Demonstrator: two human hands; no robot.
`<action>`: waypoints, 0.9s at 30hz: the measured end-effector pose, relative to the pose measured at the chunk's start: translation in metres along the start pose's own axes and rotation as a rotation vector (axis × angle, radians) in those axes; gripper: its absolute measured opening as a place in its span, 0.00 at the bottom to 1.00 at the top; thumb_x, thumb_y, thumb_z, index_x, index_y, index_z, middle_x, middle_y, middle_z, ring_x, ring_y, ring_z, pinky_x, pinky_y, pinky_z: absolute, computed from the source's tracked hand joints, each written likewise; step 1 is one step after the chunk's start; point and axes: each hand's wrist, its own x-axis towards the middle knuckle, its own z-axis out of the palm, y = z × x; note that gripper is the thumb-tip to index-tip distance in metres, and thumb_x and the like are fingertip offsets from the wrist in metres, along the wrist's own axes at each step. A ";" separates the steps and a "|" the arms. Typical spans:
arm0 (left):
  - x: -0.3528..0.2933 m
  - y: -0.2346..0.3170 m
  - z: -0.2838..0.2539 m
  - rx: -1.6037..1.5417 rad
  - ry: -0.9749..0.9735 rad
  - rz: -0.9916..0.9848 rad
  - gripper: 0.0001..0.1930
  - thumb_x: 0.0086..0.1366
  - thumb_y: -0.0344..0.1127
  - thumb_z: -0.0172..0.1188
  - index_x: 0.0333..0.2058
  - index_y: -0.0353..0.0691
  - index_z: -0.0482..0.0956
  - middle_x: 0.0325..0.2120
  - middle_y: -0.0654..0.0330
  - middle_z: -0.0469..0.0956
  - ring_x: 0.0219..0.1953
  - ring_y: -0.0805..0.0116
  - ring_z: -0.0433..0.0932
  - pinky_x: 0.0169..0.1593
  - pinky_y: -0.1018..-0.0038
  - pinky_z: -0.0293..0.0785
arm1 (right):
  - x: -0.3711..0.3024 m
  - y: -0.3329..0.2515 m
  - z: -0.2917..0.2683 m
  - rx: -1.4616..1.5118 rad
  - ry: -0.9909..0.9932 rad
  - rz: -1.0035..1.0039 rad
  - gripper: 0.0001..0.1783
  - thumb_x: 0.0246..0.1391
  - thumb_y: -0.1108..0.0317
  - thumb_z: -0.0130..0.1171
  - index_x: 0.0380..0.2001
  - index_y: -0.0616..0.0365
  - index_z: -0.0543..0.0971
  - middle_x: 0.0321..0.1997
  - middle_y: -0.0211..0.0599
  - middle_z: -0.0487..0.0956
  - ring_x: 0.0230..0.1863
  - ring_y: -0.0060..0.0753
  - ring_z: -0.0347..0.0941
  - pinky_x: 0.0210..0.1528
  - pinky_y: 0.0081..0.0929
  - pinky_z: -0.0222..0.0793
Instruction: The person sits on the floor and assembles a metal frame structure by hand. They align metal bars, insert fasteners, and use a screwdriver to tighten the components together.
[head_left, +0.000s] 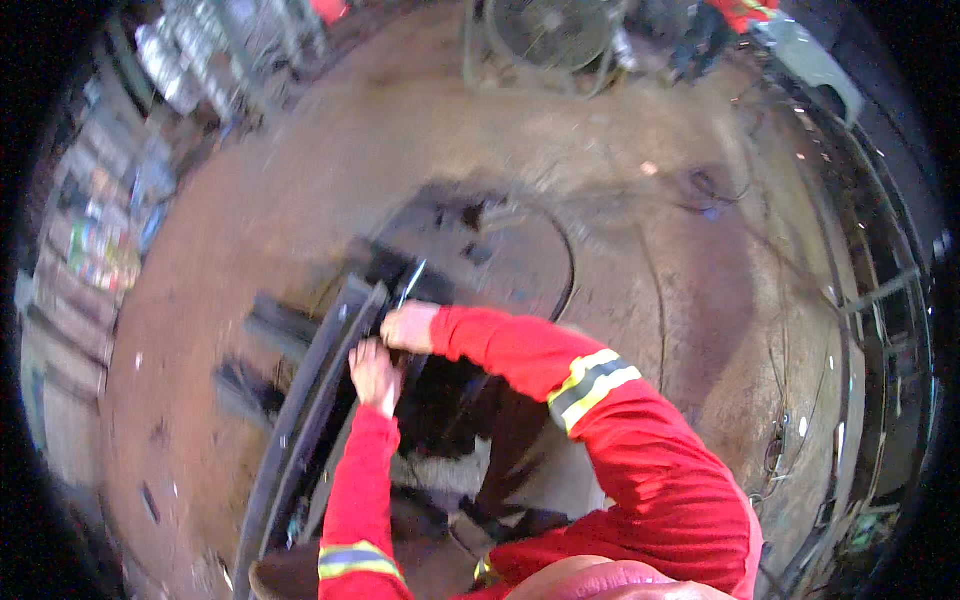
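A long dark metal beam (318, 385) runs slantwise from the lower left up to the middle of the head view. At its upper end my right hand (410, 328) is closed, and a slim shiny metal tool (411, 282) sticks out beyond its fingers; blur hides the tool's kind. Just nearer to me, my left hand (375, 378) is closed with its fingertips beside the beam, almost touching the right hand. Whatever lies between its fingers is hidden. Both arms wear red sleeves with reflective bands.
Dark supports (283, 326) jut from under the beam's left side. A black cable (570, 262) curves over the stained brown floor (230, 250). At the back stands a large fan (548, 30); a person in red (740, 14) is partly visible to its right. Stacked goods (100, 245) line the left.
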 end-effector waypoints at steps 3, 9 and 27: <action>0.005 -0.011 0.015 -0.002 0.007 0.018 0.16 0.40 0.37 0.68 0.27 0.38 0.74 0.29 0.56 0.73 0.38 0.57 0.72 0.43 0.63 0.65 | 0.000 0.016 0.008 0.019 0.015 -0.124 0.05 0.44 0.67 0.54 0.21 0.55 0.75 0.29 0.34 0.75 0.36 0.38 0.75 0.36 0.35 0.73; 0.004 -0.023 0.018 0.015 0.033 0.048 0.05 0.47 0.31 0.58 0.24 0.37 0.75 0.27 0.57 0.74 0.35 0.58 0.73 0.41 0.64 0.66 | 0.007 0.016 0.011 0.089 -0.053 -0.103 0.06 0.41 0.67 0.57 0.21 0.57 0.75 0.30 0.36 0.73 0.37 0.40 0.72 0.39 0.37 0.69; 0.018 0.014 0.001 0.169 -0.159 -0.032 0.06 0.47 0.30 0.59 0.26 0.40 0.75 0.31 0.58 0.73 0.40 0.60 0.72 0.47 0.66 0.64 | -0.020 0.012 0.005 0.079 0.099 0.076 0.06 0.45 0.68 0.52 0.25 0.58 0.76 0.30 0.37 0.73 0.34 0.43 0.74 0.40 0.37 0.71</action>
